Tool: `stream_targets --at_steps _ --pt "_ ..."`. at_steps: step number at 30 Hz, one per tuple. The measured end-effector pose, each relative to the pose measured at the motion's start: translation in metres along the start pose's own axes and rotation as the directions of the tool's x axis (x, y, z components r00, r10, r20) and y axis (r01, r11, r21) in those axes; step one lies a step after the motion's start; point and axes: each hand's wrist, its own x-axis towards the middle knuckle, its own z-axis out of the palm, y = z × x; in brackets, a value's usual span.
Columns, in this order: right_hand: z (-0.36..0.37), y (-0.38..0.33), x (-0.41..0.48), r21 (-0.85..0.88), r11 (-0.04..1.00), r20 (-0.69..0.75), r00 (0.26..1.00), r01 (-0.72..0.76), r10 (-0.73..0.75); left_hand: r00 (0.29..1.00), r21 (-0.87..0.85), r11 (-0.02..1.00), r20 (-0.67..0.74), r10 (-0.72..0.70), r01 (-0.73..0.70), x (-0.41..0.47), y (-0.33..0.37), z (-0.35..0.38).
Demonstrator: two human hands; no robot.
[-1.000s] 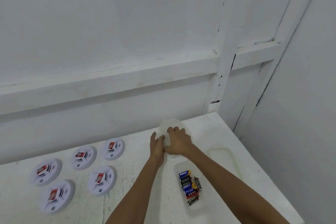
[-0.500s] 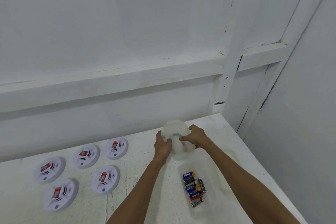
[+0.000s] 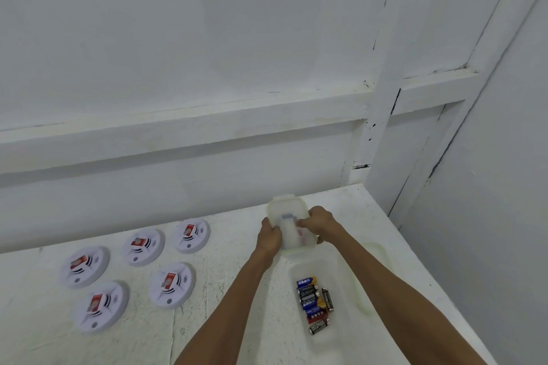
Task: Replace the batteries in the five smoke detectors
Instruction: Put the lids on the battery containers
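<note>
Several white round smoke detectors [image 3: 173,284], each with a red label, lie face up on the left of the white table [image 3: 225,320]. At the back stands a translucent lidded plastic box [image 3: 284,210] with something pale and blurred inside. My left hand [image 3: 269,235] grips its left side and my right hand [image 3: 318,224] grips its right side, fingers over the lid's edge. Closer to me an open clear tray [image 3: 341,270] holds several loose batteries [image 3: 314,304].
A clear lid [image 3: 375,272] lies flat just right of the battery tray, partly under my right forearm. White walls close the table in at the back and right, meeting in a corner [image 3: 382,187]. The table's right edge runs diagonally toward me.
My right hand has slid from the top of the lidded box to its right side, uncovering the lid. My left hand stays on the left side.
</note>
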Motion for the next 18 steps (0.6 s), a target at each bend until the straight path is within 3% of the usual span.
stream_targets --at_steps 3,11,18 --pt "-0.001 -0.002 0.003 0.001 1.0 -0.001 1.0 -0.004 0.004 0.997 -0.015 1.0 0.069 -0.017 0.018 0.005 0.001 -0.001" --pt "-0.008 -0.008 0.014 0.02 0.998 0.019 0.999 -0.051 0.051 0.995 -0.109 0.994 0.096 0.04 -0.03 0.004 0.006 0.001" --pt "-0.018 -0.003 0.019 0.201 0.976 0.109 0.992 -0.082 0.061 0.993 -0.142 0.989 0.116 -0.014 0.031 0.015 -0.006 0.007"
